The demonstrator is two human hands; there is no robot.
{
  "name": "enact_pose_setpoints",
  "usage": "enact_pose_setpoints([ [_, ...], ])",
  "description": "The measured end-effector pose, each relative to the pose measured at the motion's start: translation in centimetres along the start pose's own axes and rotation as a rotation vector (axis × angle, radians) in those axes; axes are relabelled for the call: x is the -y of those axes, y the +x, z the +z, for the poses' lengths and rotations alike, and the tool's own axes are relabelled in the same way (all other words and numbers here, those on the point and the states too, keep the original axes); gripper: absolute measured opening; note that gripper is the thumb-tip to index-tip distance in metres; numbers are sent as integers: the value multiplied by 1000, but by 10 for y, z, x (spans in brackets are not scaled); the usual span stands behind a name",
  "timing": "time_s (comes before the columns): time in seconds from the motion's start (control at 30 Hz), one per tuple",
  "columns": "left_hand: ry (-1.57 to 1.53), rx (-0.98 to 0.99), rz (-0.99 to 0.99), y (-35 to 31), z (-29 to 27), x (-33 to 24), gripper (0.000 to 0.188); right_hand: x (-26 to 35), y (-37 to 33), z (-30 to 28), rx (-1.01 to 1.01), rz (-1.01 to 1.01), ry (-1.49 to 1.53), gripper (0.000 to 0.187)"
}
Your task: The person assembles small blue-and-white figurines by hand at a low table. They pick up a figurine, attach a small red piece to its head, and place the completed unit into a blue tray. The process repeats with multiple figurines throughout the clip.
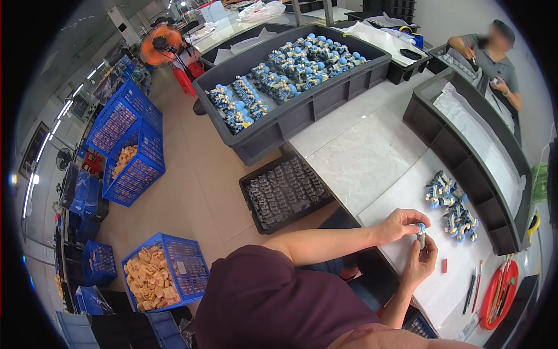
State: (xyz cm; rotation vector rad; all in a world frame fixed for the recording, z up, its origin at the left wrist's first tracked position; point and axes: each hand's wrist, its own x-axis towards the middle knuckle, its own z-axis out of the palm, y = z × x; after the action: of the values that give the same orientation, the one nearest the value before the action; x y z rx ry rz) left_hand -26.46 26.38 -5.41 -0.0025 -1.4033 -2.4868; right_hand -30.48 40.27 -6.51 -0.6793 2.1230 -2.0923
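Over the white work surface (407, 179) I hold one small figurine (422, 229) upright between both hands. My left hand (402, 224) pinches its round light-blue top. Below it, my right hand (421, 262) has its fingers closed around the darker lower part, so most of the body is hidden. Just beyond my hands lies a loose pile of similar blue, cream and dark figurines (454, 209). A small red block (444, 266) rests to the right of my right hand.
Brushes sit in a red oval tray (484, 314), beside a black pen (469, 291). A paper-lined grey crate (465, 168) borders the right side. A large grey crate (302, 119) of figurines stands ahead, a black tray (325, 203) below it. A co-worker (497, 64) works at far right.
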Motion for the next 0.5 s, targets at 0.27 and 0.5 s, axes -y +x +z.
enact_pose_setpoints([
  [0.27, -1, -7, -1, -3, 1, 1, 27, 2, -3, 0, 11, 1, -2, 28],
  [0.5, 56, -14, 1, 0, 2, 2, 27, -4, -1, -5, -34, -26, -48, 23],
])
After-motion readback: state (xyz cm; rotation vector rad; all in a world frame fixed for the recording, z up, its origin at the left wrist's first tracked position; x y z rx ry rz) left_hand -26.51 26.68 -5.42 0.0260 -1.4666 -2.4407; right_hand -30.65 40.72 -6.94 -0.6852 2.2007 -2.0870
